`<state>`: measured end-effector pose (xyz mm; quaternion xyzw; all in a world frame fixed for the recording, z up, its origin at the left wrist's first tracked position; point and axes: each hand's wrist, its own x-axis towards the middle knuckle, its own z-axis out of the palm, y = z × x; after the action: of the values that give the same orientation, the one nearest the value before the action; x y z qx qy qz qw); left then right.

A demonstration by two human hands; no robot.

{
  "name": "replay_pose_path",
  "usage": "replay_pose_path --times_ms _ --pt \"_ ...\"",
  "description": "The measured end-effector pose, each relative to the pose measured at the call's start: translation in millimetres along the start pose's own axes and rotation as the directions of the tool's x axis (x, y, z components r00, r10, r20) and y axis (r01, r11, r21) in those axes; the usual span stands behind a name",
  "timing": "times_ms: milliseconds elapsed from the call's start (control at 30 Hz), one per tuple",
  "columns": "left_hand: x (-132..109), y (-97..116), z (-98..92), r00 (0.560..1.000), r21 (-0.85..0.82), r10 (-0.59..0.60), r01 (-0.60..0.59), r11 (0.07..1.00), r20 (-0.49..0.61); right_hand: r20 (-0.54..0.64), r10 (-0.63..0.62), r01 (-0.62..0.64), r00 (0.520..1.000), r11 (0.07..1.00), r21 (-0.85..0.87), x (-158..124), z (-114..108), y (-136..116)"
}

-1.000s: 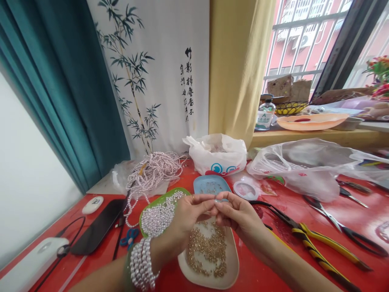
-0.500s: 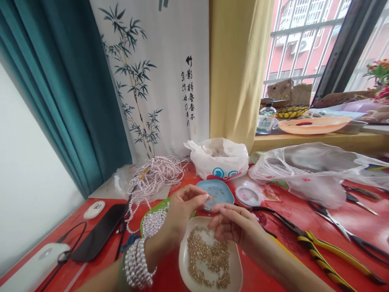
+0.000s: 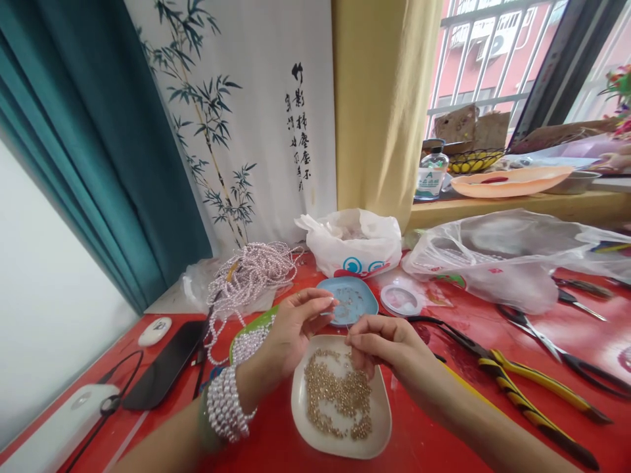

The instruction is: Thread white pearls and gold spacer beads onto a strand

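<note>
My left hand (image 3: 296, 325), with several strands of pearly beads (image 3: 227, 404) around the wrist, is pinched above the dish's upper left edge. What sits at its fingertips is too small to make out. My right hand (image 3: 387, 345) is closed, thumb against forefinger, on a thin strand (image 3: 348, 327) that pokes up from the fingertips. Below both hands lies a cream dish (image 3: 302, 430) with loose gold beads (image 3: 340, 394). Just behind the fingertips is a blue dish (image 3: 362, 289) with small bits in it.
A green tray (image 3: 263, 320) of pearly beads and a heap of bead strings (image 3: 261, 266) lie left. Right are yellow-black pliers (image 3: 522, 387), scissors (image 3: 542, 338) and a plastic bag (image 3: 493, 263). A white bag (image 3: 355, 243) stands behind; a phone (image 3: 165, 364) lies far left.
My right hand's fingers have curled from a loosely stretched pose into a pinch, and a thin strand now shows there. The left hand stays pinched. The view has tilted slightly downward.
</note>
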<state>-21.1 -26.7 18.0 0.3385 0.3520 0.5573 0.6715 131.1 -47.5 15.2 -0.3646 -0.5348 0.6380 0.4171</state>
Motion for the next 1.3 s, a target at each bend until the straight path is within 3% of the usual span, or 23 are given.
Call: replay_pose_path --times_ms 100,200,400,1100,1300 --pt "2 -1 -1.6 0.998 -0.069 -0.049 0.050 0.996 0.028 0.027 0.038 -0.037 0.999 0.999 -0.024 -2 2 -4" --pt "2 -3 -2.6 0.988 -0.087 -0.086 0.098 0.991 0.129 0.035 0.048 -0.048 0.998 0.999 0.001 -3 3 -4" --pt "-5 -7 0.0 0.959 -0.022 -0.126 0.136 0.990 0.253 0.067 -0.023 0.020 0.997 0.999 0.044 -5 1 -3" --pt "-8 -8 3.6 0.956 0.034 -0.100 0.094 0.995 0.277 0.054 -0.027 0.021 0.998 0.994 0.112 -4 -1 -1" --pt "-8 -10 1.7 0.943 0.048 -0.084 0.073 0.996 0.323 0.139 0.049 -0.089 0.989 0.950 0.299 -2 -5 2"
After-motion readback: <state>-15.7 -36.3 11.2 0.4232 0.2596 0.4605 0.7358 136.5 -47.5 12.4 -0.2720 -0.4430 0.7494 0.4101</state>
